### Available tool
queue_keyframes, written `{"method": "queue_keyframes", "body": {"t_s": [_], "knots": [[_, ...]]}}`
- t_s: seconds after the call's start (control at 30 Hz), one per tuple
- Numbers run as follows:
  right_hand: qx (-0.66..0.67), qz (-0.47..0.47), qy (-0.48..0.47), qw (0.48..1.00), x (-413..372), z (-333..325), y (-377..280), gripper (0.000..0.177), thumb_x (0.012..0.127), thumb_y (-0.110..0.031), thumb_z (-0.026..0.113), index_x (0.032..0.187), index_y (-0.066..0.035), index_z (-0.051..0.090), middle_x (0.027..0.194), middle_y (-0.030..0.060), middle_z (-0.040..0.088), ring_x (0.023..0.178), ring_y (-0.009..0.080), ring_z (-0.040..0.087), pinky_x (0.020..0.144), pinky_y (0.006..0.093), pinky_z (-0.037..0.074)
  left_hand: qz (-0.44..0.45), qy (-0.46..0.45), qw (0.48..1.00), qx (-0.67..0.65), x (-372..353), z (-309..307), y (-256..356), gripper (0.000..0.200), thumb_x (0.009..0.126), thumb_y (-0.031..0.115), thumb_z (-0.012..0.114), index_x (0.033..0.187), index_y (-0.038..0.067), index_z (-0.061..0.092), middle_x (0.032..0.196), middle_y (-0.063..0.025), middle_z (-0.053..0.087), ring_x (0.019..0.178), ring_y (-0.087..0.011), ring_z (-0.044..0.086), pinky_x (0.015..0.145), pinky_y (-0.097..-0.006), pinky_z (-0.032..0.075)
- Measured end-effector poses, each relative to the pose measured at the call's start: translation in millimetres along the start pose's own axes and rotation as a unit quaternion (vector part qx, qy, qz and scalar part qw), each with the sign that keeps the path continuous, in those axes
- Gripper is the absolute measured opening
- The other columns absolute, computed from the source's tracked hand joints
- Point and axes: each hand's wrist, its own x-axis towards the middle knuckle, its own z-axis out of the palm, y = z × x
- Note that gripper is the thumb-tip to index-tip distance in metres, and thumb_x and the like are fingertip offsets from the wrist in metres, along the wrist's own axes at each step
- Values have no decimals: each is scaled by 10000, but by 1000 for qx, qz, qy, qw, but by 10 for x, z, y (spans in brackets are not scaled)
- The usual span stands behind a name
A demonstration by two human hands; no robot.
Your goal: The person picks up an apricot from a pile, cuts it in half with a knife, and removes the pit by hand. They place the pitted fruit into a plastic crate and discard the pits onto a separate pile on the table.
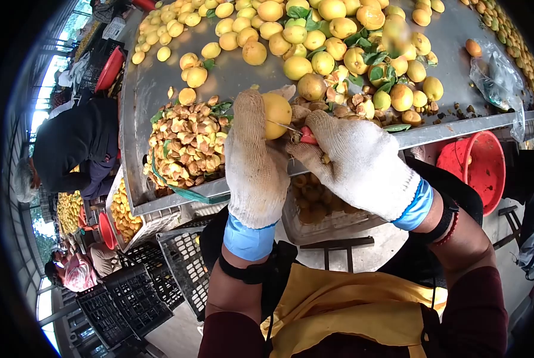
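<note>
Both my hands wear whitish knitted gloves over blue cuffs. My left hand grips a round yellow fruit above the table's front edge. In my right hand is a small knife with a red handle; its thin blade reaches to the fruit's surface. Whether the tip is in the fruit cannot be made out. Left of my hands lies a heap of brownish-yellow pieces. Whole yellow fruits with green leaves lie beyond my hands.
The metal table has a raised front rim. Below it are a crate of fruit, a red bucket at right and black crates at left. A plastic bag lies at back right. Two people are at left.
</note>
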Motion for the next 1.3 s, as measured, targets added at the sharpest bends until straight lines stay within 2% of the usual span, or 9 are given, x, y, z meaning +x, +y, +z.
{"method": "queue_keyframes", "body": {"t_s": [0.17, 0.27, 0.47, 0.53, 0.87, 0.9, 1.03, 1.27, 1.3], "knots": [[20, 2, 28, 999, -11, 78, 28, 373, 975, -431, 653, 1095, -77, 667, 746, 146, 687, 673, 358, 696, 530, 446, 550, -76, 26, 991, -111, -3, 9, 14, 328, 969, -52, 532, 1291, -67, 591, 1229, -175, 652, 1042, -240, 666, 902, -347, 567], [156, 33, -11, 987, -34, 75, 23, 370, 982, -412, 658, 1105, -63, 670, 761, 167, 687, 690, 361, 702, 556, 427, 558, 85, -26, 977, 195, -10, -45, -93, 308, 1083, 113, 485, 1337, -38, 571, 1213, -153, 665, 1012, -240, 663, 887, -365, 571], [473, 180, -204, 838, 39, -219, -78, 295, 1026, -315, 640, 1081, -27, 671, 690, 71, 634, 593, 142, 647, 529, 297, 494, -127, -142, 906, -379, 34, -17, 52, 610, 1110, 502, 400, 1373, -32, 534, 1205, -151, 667, 1073, -261, 660, 920, -394, 566], [530, 267, -235, 770, 51, -352, -105, 205, 1029, -240, 641, 1018, -38, 676, 741, 1, 642, 513, 57, 496, 446, 227, 367, -135, 10, 906, -402, 58, 14, 139, 616, 1100, 514, 423, 1361, -34, 531, 1212, -168, 663, 1083, -281, 667, 947, -438, 566], [271, 4, 73, 960, 244, -260, 260, 228, 954, -150, 721, 1132, -20, 664, 810, -22, 634, 604, 33, 525, 510, 212, 412, -105, -140, 952, -253, -32, -33, 83, 474, 1076, 319, 476, 1331, -76, 539, 1170, -223, 675, 1011, -321, 701, 863, -476, 604], [335, 119, -2, 935, 242, -391, 167, 338, 938, -354, 740, 1039, -33, 712, 807, 62, 684, 677, 138, 643, 626, 285, 512, -115, -158, 941, -275, -22, -51, 81, 479, 1061, 310, 490, 1338, -79, 536, 1189, -229, 674, 1023, -324, 703, 834, -466, 610], [505, 227, 15, 833, 188, -472, 222, 356, 1058, -323, 568, 1122, 5, 690, 827, 31, 683, 553, 97, 591, 481, 226, 480, -117, -136, 935, -307, 35, -106, 149, 502, 1030, 309, 516, 1343, -84, 533, 1234, -238, 669, 1045, -315, 703, 731, -438, 623], [769, 84, 132, 620, 296, -570, 165, 405, 1107, -353, 454, 1253, 7, 570, 628, -107, 400, 396, 12, 323, 380, 171, 297, -182, -195, 880, -393, -87, 54, -23, 529, 1119, 444, 397, 1256, -38, 566, 1201, -223, 683, 841, -283, 743, 575, -386, 606], [804, -57, -14, 591, 337, -577, 410, 471, 1105, -424, 419, 1295, -21, 572, 747, -45, 557, 528, 78, 542, 499, 220, 488, -199, -176, 907, -327, -141, 119, 25, 504, 1123, 433, 393, 1283, -22, 539, 1178, -204, 685, 839, -270, 742, 573, -364, 614]]}}
